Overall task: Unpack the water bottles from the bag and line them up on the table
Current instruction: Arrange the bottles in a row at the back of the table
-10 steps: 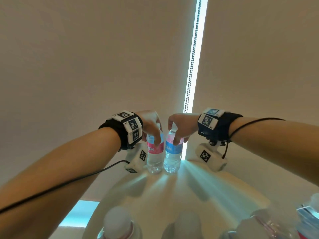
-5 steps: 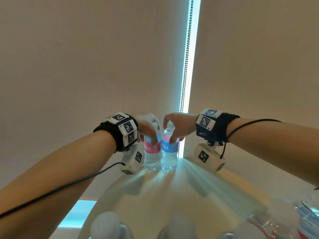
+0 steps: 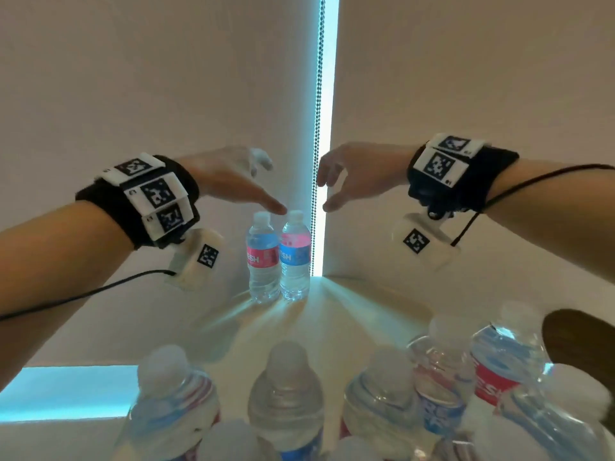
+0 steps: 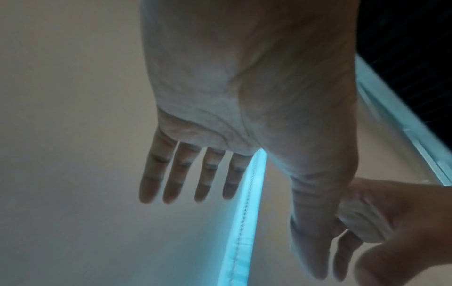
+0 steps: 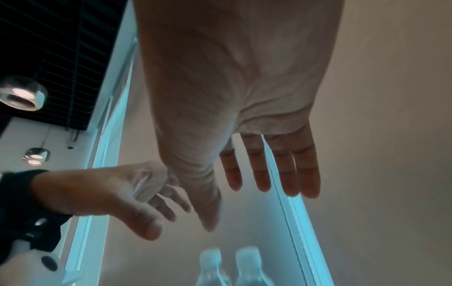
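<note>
Two small clear water bottles stand upright and touching at the far end of the pale table. The left bottle has a pink label band, the right bottle a blue one. My left hand hovers just above and left of their caps, fingers spread and holding nothing. My right hand hovers above and right of them, fingers relaxed and empty. The left wrist view shows the left hand's straight fingers. In the right wrist view both caps lie below the right hand's fingers.
Several more water bottles crowd the near foreground, blurred. Behind the table hang pale window blinds with a bead chain beside a bright gap. A dark round shape sits at the right edge.
Both hands have let go of the bottle tops, lifted and drawn apart. The two bottles stay standing where they were set.
</note>
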`<state>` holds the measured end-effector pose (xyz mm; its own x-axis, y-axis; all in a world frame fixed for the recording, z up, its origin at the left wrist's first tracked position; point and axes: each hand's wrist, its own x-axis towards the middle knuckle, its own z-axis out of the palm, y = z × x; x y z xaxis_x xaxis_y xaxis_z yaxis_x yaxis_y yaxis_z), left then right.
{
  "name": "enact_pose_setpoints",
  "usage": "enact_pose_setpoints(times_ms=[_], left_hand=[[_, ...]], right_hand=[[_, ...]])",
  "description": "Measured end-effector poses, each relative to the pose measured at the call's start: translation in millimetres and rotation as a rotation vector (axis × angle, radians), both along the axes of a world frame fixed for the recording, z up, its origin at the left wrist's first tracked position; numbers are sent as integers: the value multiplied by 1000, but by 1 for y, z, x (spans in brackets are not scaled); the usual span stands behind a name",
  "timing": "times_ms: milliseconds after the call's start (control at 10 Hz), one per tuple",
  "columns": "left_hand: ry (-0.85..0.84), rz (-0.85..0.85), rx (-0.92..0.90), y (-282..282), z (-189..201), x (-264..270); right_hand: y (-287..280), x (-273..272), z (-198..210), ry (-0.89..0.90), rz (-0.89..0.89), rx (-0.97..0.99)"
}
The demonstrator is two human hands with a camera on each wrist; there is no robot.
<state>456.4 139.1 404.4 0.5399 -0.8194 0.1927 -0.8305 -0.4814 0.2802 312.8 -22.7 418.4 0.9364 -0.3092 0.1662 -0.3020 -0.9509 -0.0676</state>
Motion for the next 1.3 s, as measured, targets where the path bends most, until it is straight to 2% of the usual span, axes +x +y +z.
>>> enact_pose_setpoints(times_ms=[100,200,400,500,600,700,800,900,1000,1100,1300], left_hand=[[-53,-130,3,23,27,-50],[-138,-286,97,41,41,-107],[-177,-549,293,40,40,-191],[-252,-595,416,21,28,-212],[-325,-613,528,0,14,-222],[-330,-595,609,-15,5,-232],[-341,-594,664,-23,-3,-239],[-442,-532,690,-32,-14,-243],[-483,-554,742,-36,-14,-240],[-485,-633,774,-40,-5,-232],[-429,-560,678,-58,24,-190]], right_hand=[[7,-53,29,-27,7,70],[15,-110,44,-29,21,118],[29,-197,26,121,43,149],[29,-218,5,216,37,147],[25,-229,-16,284,13,133],[20,-233,-35,297,12,150],[19,-233,-50,284,36,177],[17,-232,-64,280,57,152],[12,-231,-71,239,101,169],[6,-228,-65,216,105,167],[-19,-198,-43,96,71,105]])
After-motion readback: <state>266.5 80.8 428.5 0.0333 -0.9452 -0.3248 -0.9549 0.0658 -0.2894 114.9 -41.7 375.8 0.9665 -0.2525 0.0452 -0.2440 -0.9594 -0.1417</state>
